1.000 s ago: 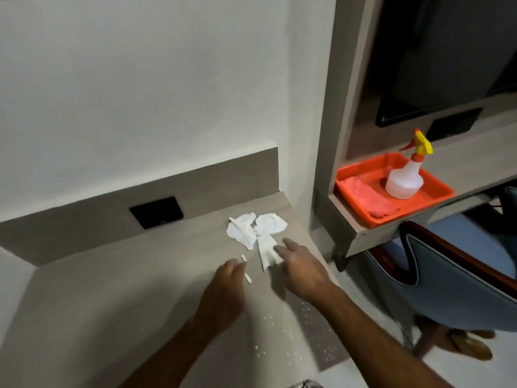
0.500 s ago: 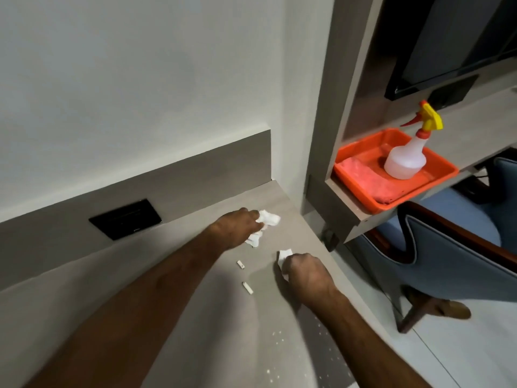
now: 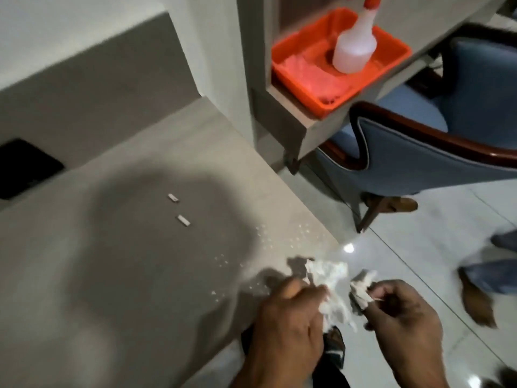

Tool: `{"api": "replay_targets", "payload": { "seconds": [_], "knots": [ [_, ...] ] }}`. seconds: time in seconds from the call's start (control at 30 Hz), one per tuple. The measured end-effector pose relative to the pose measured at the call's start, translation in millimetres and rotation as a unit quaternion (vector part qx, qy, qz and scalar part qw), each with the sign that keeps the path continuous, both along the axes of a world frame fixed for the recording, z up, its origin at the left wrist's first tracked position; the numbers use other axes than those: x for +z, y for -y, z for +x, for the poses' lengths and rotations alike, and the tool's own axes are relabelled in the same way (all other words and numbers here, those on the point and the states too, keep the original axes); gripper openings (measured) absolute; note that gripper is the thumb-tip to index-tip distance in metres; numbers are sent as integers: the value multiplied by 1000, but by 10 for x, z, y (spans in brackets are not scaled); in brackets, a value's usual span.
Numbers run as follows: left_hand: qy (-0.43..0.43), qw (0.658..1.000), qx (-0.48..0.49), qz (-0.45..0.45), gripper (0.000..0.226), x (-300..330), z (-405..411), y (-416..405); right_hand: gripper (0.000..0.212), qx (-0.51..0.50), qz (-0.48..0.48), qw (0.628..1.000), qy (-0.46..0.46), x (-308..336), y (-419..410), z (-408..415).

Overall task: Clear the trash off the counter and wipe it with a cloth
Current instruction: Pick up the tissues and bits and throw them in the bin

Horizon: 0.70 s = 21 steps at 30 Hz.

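Observation:
My left hand (image 3: 288, 329) is closed on a crumpled white tissue (image 3: 328, 278), held just past the front right corner of the grey counter (image 3: 117, 275). My right hand (image 3: 405, 326) pinches a smaller wad of white tissue (image 3: 361, 288) beside it, over the floor. Two small white scraps (image 3: 173, 198) (image 3: 183, 220) lie on the counter's middle. White crumbs (image 3: 265, 239) are scattered near its right front edge. A pink cloth (image 3: 310, 77) lies in an orange tray (image 3: 282, 68) on the shelf at the upper right.
A white spray bottle (image 3: 354, 46) stands in the orange tray. A blue armchair (image 3: 436, 152) sits below the shelf. A black wall socket (image 3: 25, 169) is at the left. Another person's shoes (image 3: 475, 301) are on the tiled floor at the right.
Both hands have lifted the tissue pieces off the counter's back and drawn them toward me, past the front edge. The view has tilted down and to the right.

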State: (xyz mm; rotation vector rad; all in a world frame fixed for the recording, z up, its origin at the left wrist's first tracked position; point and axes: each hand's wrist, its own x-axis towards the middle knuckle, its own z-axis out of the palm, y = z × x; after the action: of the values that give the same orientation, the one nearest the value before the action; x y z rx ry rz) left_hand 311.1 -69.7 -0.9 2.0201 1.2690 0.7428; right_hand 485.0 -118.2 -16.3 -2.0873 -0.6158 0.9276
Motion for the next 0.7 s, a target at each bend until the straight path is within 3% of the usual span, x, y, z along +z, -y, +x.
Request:
{"api": "replay_targets", "payload": {
  "seconds": [0.13, 0.33, 0.47, 0.6, 0.7],
  "knots": [
    [-47, 989, 3, -143, 33, -959, 191, 505, 25, 3, -65, 997, -32, -875, 405, 227],
    [-225, 918, 87, -315, 19, -2533, 137, 654, 14, 101, -171, 978, -64, -2685, 524, 78],
    [-325, 879, 66, -342, 22, -3370, 194, 574, 17, 217, -253, 941, -63, -3404, 460, -91],
    [-336, 879, 71, -332, 24, -3981, 281, 531, 25, 252, -296, 917, -94, -3908, 492, -153],
    [-331, 886, 58, -320, 31, -4262, 315, 492, 32, 222, -275, 926, -136, -4109, 447, -150]
  ]
}}
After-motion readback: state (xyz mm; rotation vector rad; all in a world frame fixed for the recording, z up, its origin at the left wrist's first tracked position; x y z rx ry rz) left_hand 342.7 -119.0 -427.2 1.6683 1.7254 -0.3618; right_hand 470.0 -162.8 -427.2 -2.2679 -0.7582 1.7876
